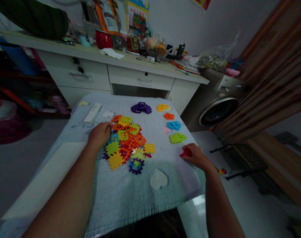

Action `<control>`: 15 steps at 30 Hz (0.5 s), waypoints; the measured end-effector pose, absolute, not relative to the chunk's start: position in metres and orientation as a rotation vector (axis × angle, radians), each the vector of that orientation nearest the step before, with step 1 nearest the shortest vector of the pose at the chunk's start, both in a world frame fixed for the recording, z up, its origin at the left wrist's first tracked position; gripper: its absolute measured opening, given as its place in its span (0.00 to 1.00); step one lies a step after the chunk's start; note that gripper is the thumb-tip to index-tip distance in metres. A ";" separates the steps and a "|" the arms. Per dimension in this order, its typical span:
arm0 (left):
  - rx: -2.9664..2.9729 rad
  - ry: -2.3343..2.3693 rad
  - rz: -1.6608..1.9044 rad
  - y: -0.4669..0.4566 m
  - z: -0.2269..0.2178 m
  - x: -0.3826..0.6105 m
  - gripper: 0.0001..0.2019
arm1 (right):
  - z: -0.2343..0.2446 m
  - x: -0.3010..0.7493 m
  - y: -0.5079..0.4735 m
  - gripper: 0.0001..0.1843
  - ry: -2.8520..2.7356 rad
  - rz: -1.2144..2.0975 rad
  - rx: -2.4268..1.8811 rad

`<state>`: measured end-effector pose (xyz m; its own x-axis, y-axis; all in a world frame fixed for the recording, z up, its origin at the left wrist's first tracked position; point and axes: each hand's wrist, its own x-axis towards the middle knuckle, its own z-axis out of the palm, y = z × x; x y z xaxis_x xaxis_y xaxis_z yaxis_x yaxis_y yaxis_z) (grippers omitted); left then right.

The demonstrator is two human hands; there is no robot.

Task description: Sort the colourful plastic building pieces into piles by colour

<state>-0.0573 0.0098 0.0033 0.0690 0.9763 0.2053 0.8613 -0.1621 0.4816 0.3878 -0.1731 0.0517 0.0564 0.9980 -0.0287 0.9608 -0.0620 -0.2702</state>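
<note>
A heap of bright plastic interlocking tiles (127, 143) lies in the middle of a light blue towel (130, 195). My left hand (100, 134) rests at the heap's left edge, its fingers curled down onto the tiles. My right hand (196, 156) lies near the towel's right edge, fingers closed on a small red tile (186, 153). Sorted little groups lie beyond: purple tiles (141, 107), yellow tiles (163, 107), orange tiles (169, 116), blue tiles (174, 125), a pink tile (166, 130) and green tiles (177, 138).
A white remote-like bar (92, 113) lies at the towel's far left. Behind stands a white desk (140, 77) crowded with jars, a red pot and papers. A washing machine (218, 105) is to the right, a dark chair (249, 160) beside it.
</note>
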 end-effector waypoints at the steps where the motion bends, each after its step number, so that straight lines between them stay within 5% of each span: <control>1: 2.107 1.862 0.726 0.009 0.004 -0.057 0.17 | 0.055 0.386 -0.171 0.19 -2.017 0.311 -2.140; 15: 2.055 1.847 0.753 0.007 0.008 -0.056 0.16 | 0.070 0.223 -0.053 0.19 -2.344 0.452 -1.565</control>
